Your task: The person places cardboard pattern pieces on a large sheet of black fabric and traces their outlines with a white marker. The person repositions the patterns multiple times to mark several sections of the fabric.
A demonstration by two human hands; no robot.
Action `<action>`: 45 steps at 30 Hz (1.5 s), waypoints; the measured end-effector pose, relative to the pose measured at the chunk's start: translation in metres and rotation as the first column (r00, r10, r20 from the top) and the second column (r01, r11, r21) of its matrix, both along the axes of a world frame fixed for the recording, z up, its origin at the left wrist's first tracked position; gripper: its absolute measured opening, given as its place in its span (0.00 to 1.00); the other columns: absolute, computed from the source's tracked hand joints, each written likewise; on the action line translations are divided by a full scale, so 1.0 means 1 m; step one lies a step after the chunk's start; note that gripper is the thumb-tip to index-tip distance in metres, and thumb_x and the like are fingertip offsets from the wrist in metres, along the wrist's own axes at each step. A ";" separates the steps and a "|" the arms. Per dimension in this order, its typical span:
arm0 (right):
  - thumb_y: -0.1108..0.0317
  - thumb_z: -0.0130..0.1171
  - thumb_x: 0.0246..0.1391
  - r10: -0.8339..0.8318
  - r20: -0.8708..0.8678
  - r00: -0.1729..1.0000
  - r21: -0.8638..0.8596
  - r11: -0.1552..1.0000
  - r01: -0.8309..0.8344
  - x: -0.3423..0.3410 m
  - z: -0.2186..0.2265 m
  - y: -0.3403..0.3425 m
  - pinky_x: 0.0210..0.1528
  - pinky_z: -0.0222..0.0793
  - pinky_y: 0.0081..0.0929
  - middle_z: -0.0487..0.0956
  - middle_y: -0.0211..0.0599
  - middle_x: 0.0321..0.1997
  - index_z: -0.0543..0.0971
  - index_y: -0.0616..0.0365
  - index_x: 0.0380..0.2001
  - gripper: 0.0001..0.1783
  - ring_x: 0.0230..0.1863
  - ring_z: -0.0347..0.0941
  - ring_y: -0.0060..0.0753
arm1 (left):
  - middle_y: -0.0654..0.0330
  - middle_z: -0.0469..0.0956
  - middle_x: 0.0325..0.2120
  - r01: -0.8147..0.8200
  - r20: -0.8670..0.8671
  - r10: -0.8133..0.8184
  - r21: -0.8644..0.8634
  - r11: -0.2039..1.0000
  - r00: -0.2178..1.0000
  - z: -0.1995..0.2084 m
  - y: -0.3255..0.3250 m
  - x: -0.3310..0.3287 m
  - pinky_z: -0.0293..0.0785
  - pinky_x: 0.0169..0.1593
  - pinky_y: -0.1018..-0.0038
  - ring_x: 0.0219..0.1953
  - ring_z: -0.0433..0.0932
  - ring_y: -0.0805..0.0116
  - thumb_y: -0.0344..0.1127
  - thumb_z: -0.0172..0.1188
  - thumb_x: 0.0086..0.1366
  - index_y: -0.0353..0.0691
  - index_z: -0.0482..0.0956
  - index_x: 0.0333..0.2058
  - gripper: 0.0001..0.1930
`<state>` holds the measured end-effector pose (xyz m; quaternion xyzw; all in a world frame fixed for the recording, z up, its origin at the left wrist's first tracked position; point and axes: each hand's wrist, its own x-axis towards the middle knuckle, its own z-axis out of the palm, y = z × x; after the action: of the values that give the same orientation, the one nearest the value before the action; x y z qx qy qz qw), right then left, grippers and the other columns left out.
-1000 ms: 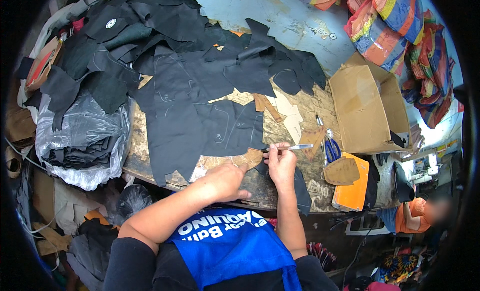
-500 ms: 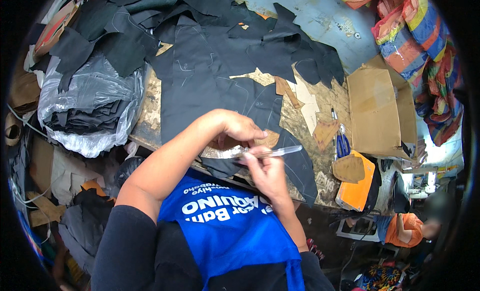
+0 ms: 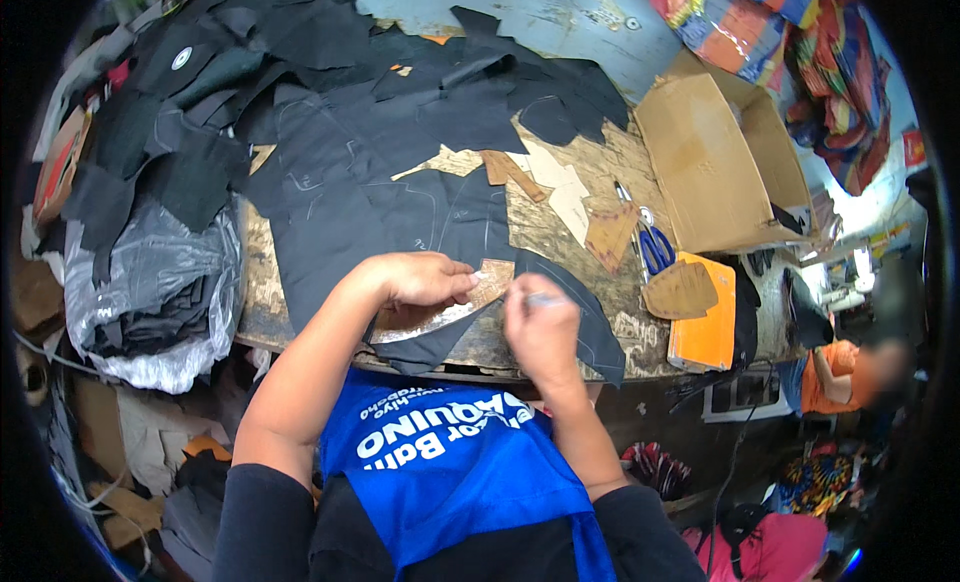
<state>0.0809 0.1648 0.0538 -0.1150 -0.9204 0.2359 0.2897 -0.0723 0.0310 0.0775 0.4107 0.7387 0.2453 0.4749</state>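
Near the table's front edge, my right hand point(image 3: 543, 327) is closed around a slim, pale pen point(image 3: 540, 300), blurred and mostly covered by the fingers. Just left of it, my left hand point(image 3: 425, 282) pinches with thumb and fingertips; a tiny whitish bit shows there, too small to name. Both hands are over a large black sheet of leather-like material point(image 3: 350, 197) with pale drawn outlines. Close to the left hand, bare table point(image 3: 497, 273) shows through a gap in the sheet. A curved black flap point(image 3: 578, 312) of the material lies beside my right hand.
Brown and cream pattern pieces point(image 3: 612, 235) lie to the right, near blue-handled scissors point(image 3: 656, 250) and a pen point(image 3: 622, 191). Beyond stand an orange box point(image 3: 700, 327) and an open cardboard box point(image 3: 705, 167). A plastic bag of black pieces point(image 3: 160, 292) is at left. A person in orange point(image 3: 830, 377) is far right.
My hands have come apart, with the pen now in the right hand alone and turned in its grip. The view has shifted, so the table appears further left.
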 end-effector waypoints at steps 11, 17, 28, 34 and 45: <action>0.73 0.55 0.57 0.161 -0.134 0.978 -0.719 0.663 -0.208 0.009 -0.053 -0.009 0.37 0.71 0.16 0.80 0.36 0.33 0.73 0.66 0.33 0.05 0.33 0.75 0.18 | 0.51 0.74 0.34 -0.681 -0.616 0.718 0.374 0.629 0.324 -0.042 -0.107 0.031 0.70 0.43 0.61 0.39 0.73 0.53 0.47 0.77 0.35 0.35 0.75 0.33 0.29; 0.74 0.55 0.57 0.236 -0.015 0.972 -0.554 0.807 -0.204 0.008 -0.056 -0.007 0.37 0.72 0.18 0.80 0.36 0.32 0.74 0.66 0.32 0.05 0.34 0.76 0.20 | 0.56 0.72 0.29 -0.672 -0.483 0.856 0.573 0.469 0.185 -0.067 -0.130 0.031 0.69 0.40 0.65 0.33 0.72 0.57 0.44 0.77 0.35 0.35 0.72 0.30 0.28; 0.74 0.54 0.58 0.161 -0.099 0.982 -0.643 0.743 -0.187 0.009 -0.055 -0.008 0.33 0.71 0.15 0.80 0.38 0.33 0.73 0.68 0.33 0.06 0.31 0.74 0.17 | 0.61 0.72 0.27 -0.662 -0.422 0.896 0.633 0.401 0.139 -0.072 -0.130 0.032 0.69 0.35 0.74 0.29 0.69 0.70 0.37 0.76 0.40 0.35 0.71 0.30 0.23; 0.76 0.54 0.57 0.104 -0.169 0.980 -0.643 0.742 -0.190 0.011 -0.056 -0.017 0.27 0.64 0.11 0.79 0.32 0.31 0.75 0.67 0.33 0.04 0.25 0.67 0.10 | 0.61 0.72 0.30 -0.698 0.027 0.996 0.715 0.039 0.083 -0.082 -0.141 0.028 0.68 0.38 0.79 0.33 0.71 0.76 0.29 0.64 0.56 0.34 0.66 0.42 0.18; 0.69 0.65 0.43 -0.237 0.064 0.969 0.085 0.969 0.231 0.032 -0.027 0.065 0.45 0.65 0.40 0.77 0.48 0.37 0.77 0.62 0.34 0.14 0.39 0.71 0.52 | 0.51 0.77 0.42 -0.799 0.672 0.741 0.440 -0.411 -0.011 -0.077 -0.164 0.019 0.74 0.43 0.79 0.38 0.78 0.70 0.21 0.51 0.60 0.22 0.59 0.56 0.25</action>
<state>0.1131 0.2298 0.0268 -0.2202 -0.9189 0.1600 0.2856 -0.0536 -0.1333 0.0005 -0.0974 0.5665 0.8146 -0.0772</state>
